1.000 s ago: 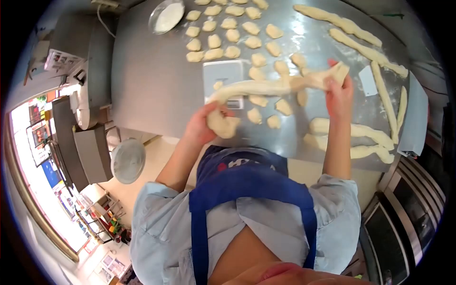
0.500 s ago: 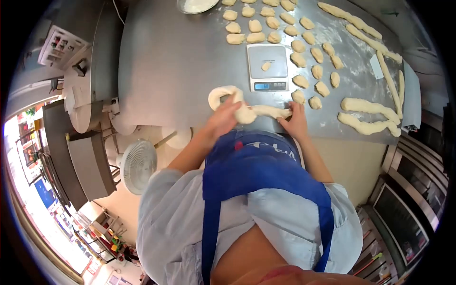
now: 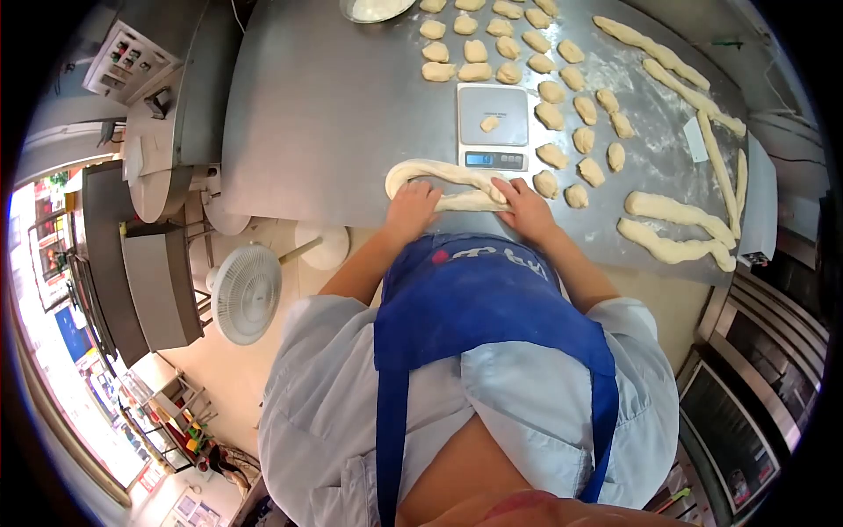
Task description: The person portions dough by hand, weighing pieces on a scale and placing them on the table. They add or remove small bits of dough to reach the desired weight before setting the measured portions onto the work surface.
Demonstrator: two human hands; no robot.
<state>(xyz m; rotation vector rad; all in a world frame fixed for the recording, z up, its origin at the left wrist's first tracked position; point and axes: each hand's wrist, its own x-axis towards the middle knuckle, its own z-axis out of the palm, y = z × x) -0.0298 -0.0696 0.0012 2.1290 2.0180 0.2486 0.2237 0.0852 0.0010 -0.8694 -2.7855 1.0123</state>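
Observation:
A long dough rope [image 3: 448,169] lies on the steel table, bent into a flattened loop just below the scale. My left hand [image 3: 413,211] is closed over the loop's lower strand near its left bend. At the right end, my right hand [image 3: 525,209] grips the dough where the strands meet, with thumb and fingers around it. Above the loop stands a digital scale [image 3: 493,114] with a lit display, and a small dough piece [image 3: 489,124] rests on its plate. Fingertips of both hands are partly hidden against the dough.
Rows of cut dough pieces [image 3: 474,50] lie behind and right of the scale. Long dough strips [image 3: 672,206] lie farther right, beside a scraper [image 3: 695,140]. A metal bowl [image 3: 376,9] of white flour stands at the back. A white fan [image 3: 247,294] is on the floor, left.
The dough's upper strand has been laid out to the right, so its end now meets the other end at my right hand. My left hand has lowered onto the lower strand.

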